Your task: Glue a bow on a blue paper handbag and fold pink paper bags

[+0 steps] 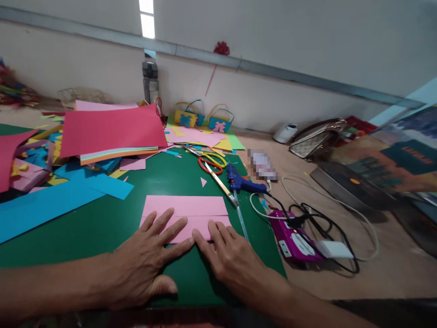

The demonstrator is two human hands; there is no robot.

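Observation:
A folded piece of pink paper [191, 206] lies flat on the green mat [164, 180], with a seam running across its middle. My left hand [146, 255] rests on its near left part, fingers spread and thumb out on the mat. On the near right part, my right hand [227, 248] presses with its fingertips, fingers fairly close but stretched out. Just past the paper's right end are a craft knife [221, 184] and a blue glue gun [244, 181] with a clear glue stick. Scissors with red and yellow handles [211, 163] lie behind them.
Red sheets [112, 130] top a paper stack at the back left, with a blue strip [51, 205] in front. Small paper bags [186, 117] stand by the wall. At right are a purple power strip [295, 239], tangled cables and a pixelated phone-like object [262, 165].

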